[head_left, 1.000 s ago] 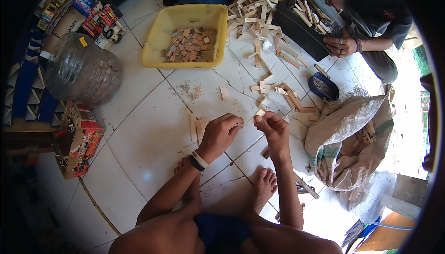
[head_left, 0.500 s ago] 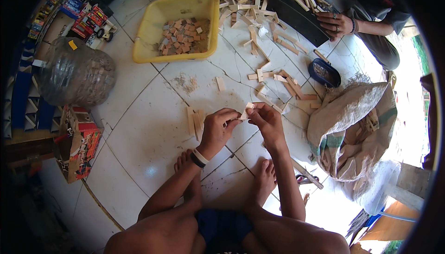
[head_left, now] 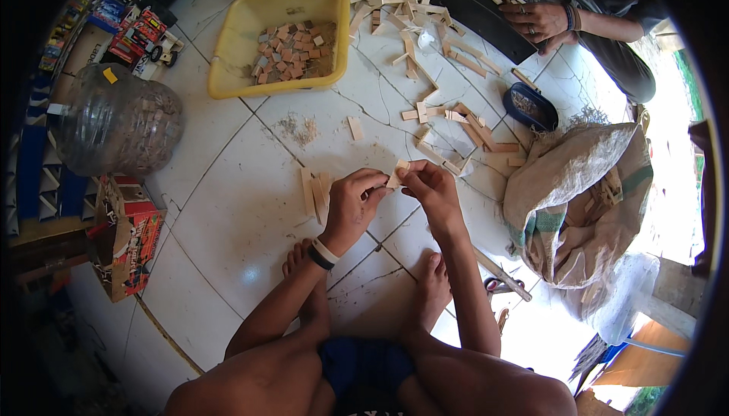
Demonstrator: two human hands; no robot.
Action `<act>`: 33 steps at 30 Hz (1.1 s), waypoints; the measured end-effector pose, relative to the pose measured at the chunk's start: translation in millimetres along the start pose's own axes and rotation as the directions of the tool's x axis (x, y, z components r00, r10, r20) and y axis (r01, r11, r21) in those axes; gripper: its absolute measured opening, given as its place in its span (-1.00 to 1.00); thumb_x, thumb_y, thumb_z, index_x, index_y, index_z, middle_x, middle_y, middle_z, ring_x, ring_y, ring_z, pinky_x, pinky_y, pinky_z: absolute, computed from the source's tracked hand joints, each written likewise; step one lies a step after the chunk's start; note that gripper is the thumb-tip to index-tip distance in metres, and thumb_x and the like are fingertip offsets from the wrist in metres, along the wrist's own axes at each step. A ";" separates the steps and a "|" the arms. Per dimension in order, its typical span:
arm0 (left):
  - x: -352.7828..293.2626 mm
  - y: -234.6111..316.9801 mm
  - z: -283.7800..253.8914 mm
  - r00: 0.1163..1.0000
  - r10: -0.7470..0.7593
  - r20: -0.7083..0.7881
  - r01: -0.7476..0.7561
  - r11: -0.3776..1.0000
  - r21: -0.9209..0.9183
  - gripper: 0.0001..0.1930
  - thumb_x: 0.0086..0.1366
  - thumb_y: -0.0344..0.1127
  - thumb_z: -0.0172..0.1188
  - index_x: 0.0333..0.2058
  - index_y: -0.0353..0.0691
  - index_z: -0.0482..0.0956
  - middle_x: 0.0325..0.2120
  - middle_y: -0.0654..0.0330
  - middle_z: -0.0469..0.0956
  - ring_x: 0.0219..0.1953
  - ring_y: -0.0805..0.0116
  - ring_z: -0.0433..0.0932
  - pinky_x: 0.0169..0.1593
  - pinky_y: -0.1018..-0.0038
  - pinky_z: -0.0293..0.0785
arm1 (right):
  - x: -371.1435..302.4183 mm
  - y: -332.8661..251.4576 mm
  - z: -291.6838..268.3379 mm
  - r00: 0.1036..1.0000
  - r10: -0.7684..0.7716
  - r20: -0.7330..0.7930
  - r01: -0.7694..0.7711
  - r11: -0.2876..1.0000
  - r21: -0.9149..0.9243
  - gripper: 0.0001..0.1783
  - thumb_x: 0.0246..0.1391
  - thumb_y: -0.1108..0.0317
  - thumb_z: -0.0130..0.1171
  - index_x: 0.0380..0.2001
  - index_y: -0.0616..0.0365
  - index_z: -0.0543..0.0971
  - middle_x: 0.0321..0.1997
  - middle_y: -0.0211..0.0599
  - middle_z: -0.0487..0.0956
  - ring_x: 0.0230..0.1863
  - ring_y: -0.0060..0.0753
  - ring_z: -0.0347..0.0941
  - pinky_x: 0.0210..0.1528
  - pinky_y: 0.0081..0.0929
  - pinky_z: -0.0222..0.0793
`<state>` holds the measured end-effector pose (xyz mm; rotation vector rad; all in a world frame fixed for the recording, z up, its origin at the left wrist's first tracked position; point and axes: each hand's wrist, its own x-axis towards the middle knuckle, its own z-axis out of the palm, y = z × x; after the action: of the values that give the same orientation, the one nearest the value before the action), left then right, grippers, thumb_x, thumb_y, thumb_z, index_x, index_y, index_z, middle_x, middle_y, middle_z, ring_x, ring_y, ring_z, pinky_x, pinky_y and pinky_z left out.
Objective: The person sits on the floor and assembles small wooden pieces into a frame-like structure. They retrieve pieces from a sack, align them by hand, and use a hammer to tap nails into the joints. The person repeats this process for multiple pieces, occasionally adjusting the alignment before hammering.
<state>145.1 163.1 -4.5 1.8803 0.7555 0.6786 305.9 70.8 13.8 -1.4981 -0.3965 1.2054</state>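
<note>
Pale wood makes the little strip (head_left: 396,177) my right hand (head_left: 434,194) pinches over the tile floor (head_left: 228,237), its long side slanting toward my left hand (head_left: 351,202), whose grip I can't tell.

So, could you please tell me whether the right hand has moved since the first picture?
Yes, the right hand has moved slightly left, judged against the crossed wood strips on the floor.

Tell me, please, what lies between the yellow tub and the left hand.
In the head view, a scatter of pale shavings and one flat wooden piece lie between the yellow tub and the left hand.
</note>
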 end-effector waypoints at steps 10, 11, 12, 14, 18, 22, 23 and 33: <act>0.3 -3.7 1.6 1.000 -0.016 -0.003 0.016 0.999 -0.035 -0.79 0.22 -0.56 0.45 -0.16 -0.40 0.72 -0.23 0.01 0.74 -0.37 0.16 0.70 -0.29 0.42 0.56 | 2.6 0.6 0.7 1.000 -0.002 -0.012 0.002 1.000 -0.003 -0.77 0.31 0.25 0.39 -0.15 0.17 0.65 -0.20 -0.39 0.71 -0.15 -0.56 0.60 0.00 -0.48 0.49; 0.2 -3.5 1.6 1.000 -0.025 0.001 0.025 0.999 -0.044 -0.79 0.22 -0.56 0.45 -0.16 -0.40 0.72 -0.23 0.02 0.74 -0.39 0.19 0.69 -0.30 0.43 0.55 | 2.7 0.7 0.6 1.000 0.002 -0.017 -0.002 1.000 -0.005 -0.77 0.31 0.25 0.39 -0.15 0.17 0.65 -0.20 -0.39 0.72 -0.15 -0.56 0.60 0.00 -0.48 0.49; 0.0 -3.2 1.6 0.999 -0.033 0.006 0.033 0.998 -0.053 -0.79 0.22 -0.56 0.45 -0.16 -0.40 0.72 -0.23 0.03 0.74 -0.40 0.22 0.68 -0.31 0.44 0.54 | 2.6 0.8 0.6 1.000 -0.005 -0.013 0.005 1.000 -0.004 -0.77 0.31 0.25 0.39 -0.15 0.17 0.65 -0.20 -0.39 0.71 -0.15 -0.56 0.60 -0.01 -0.49 0.49; 0.1 -2.7 1.7 0.999 -0.036 0.008 0.036 0.998 -0.051 -0.80 0.23 -0.55 0.44 -0.16 -0.40 0.72 -0.23 0.05 0.75 -0.42 0.26 0.66 -0.33 0.46 0.53 | 2.8 0.8 0.7 1.000 -0.007 -0.016 0.007 1.000 -0.004 -0.78 0.31 0.25 0.39 -0.16 0.17 0.65 -0.20 -0.39 0.71 -0.15 -0.56 0.60 -0.02 -0.49 0.49; 0.1 -2.2 2.5 1.000 -0.031 -0.006 0.031 0.998 -0.052 -0.80 0.24 -0.55 0.44 -0.16 -0.39 0.71 -0.24 0.07 0.75 -0.45 0.28 0.63 -0.35 0.46 0.51 | 3.2 0.3 0.2 1.000 -0.017 -0.013 0.017 0.999 -0.031 -0.77 0.31 0.25 0.38 -0.15 0.18 0.65 -0.19 -0.39 0.70 -0.16 -0.57 0.59 -0.03 -0.49 0.48; 0.4 -3.2 3.0 0.999 -0.034 0.002 0.034 0.999 -0.036 -0.81 0.24 -0.55 0.44 -0.16 -0.38 0.71 -0.25 0.07 0.74 -0.45 0.28 0.63 -0.36 0.46 0.50 | 2.7 -0.1 0.2 1.000 -0.009 -0.022 0.008 0.999 -0.034 -0.77 0.30 0.26 0.38 -0.15 0.19 0.65 -0.19 -0.39 0.70 -0.16 -0.57 0.59 -0.03 -0.49 0.48; 0.3 -3.4 3.0 0.999 -0.036 0.004 0.036 0.999 -0.036 -0.81 0.24 -0.55 0.44 -0.16 -0.38 0.72 -0.24 0.07 0.75 -0.45 0.28 0.63 -0.36 0.46 0.50 | 2.5 -0.2 0.3 1.000 -0.007 -0.027 0.006 0.999 -0.036 -0.77 0.30 0.26 0.38 -0.15 0.19 0.65 -0.19 -0.39 0.70 -0.16 -0.57 0.59 -0.03 -0.49 0.48; -0.3 -3.6 3.0 1.000 -0.004 -0.016 0.003 1.000 -0.023 -0.80 0.22 -0.55 0.45 -0.16 -0.39 0.72 -0.23 0.05 0.75 -0.43 0.25 0.65 -0.34 0.44 0.52 | 1.2 0.0 1.5 0.999 -0.014 -0.042 0.013 0.999 -0.035 -0.79 0.30 0.29 0.37 -0.15 0.20 0.65 -0.19 -0.39 0.70 -0.16 -0.56 0.58 -0.01 -0.48 0.50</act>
<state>146.3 162.5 -8.9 1.8540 0.7580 0.6980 305.2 72.5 13.5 -1.5456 -0.4004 1.1596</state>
